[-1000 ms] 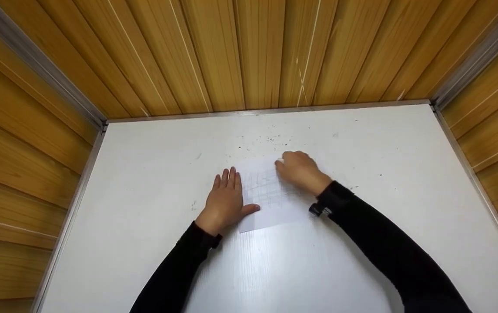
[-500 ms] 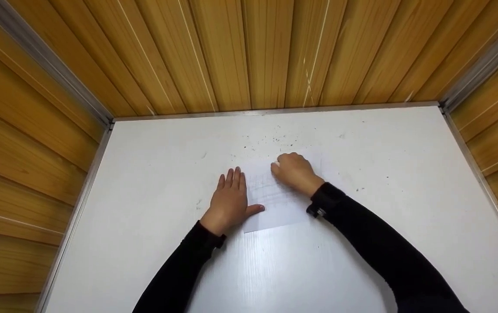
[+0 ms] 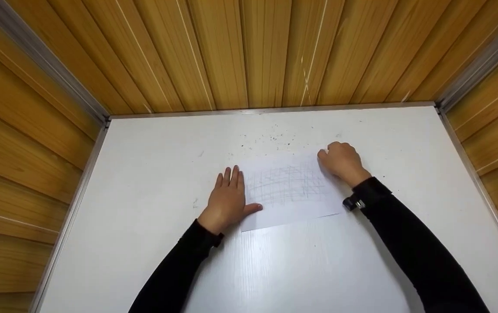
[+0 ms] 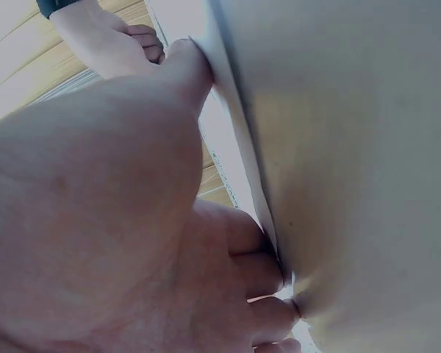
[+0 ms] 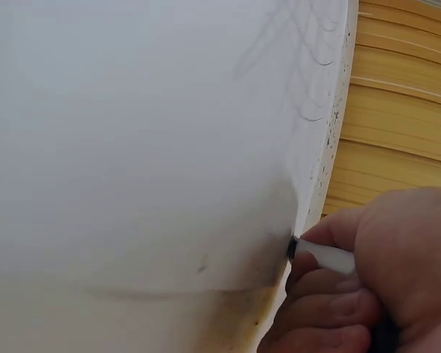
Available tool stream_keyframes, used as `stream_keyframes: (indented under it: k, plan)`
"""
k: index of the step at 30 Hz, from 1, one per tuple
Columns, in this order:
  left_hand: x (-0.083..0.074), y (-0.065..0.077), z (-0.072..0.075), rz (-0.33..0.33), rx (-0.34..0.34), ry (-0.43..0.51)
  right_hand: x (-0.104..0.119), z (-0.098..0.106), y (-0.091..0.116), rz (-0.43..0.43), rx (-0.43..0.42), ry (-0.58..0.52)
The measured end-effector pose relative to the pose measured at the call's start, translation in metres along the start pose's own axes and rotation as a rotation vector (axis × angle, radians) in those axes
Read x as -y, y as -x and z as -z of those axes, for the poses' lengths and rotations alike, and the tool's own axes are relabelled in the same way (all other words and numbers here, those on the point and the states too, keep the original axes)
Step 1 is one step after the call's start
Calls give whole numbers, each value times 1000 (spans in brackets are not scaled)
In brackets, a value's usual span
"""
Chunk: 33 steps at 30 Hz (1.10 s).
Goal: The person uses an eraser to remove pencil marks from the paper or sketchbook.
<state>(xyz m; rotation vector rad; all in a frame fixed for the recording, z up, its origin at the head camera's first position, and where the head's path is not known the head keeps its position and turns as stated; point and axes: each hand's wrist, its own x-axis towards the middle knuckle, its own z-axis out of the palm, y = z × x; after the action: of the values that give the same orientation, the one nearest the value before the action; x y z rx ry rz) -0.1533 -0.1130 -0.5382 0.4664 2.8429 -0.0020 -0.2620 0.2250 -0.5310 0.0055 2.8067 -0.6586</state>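
A white sheet of paper (image 3: 292, 213) with a faint pencilled grid (image 3: 283, 180) lies flat on the white table. My left hand (image 3: 226, 202) rests flat along its left edge, fingers straight and thumb spread onto the sheet. At the sheet's upper right corner, my right hand (image 3: 342, 163) pinches a small white eraser (image 5: 327, 256). In the right wrist view the eraser's dark, smudged end touches the paper, and curled fingers (image 5: 323, 312) cover much of its body. From the head view the hand hides nearly all of the eraser.
Dark crumbs (image 3: 275, 138) are scattered on the white table (image 3: 157, 152) beyond the paper, with a few marks left of it. Wood-patterned panels (image 3: 266, 52) stand along the back and both sides, joined by grey metal corner strips (image 3: 44, 56).
My right hand, holding the eraser, first shifts slightly left, then moves right to the sheet's upper right corner, uncovering more of the grid. My left hand keeps its place on the paper.
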Motion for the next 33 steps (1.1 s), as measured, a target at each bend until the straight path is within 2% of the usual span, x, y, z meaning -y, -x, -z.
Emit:
stream_keyframes:
  k: [4,13,17,19,22,25,29,33]
  plan:
    - [2,2,0,-3,7,33,30,-12,8,28,3,7]
    - [3,2,1,0,2,75,141,-73,17,219,97,52]
    - [0,1,0,-14,5,69,164,-89,13,247,101,97]
    - [-2,0,-1,-13,-3,69,163,-90,10,244,93,111]
    - [-3,-1,-1,-6,-8,57,144,-82,7,237,70,99]
    - [-4,-1,0,3,3,34,109,-62,1,179,72,44]
    - [-5,-1,2,10,15,35,55,-24,-7,59,111,-8]
    - [-3,1,3,13,14,52,23,0,-9,11,111,18]
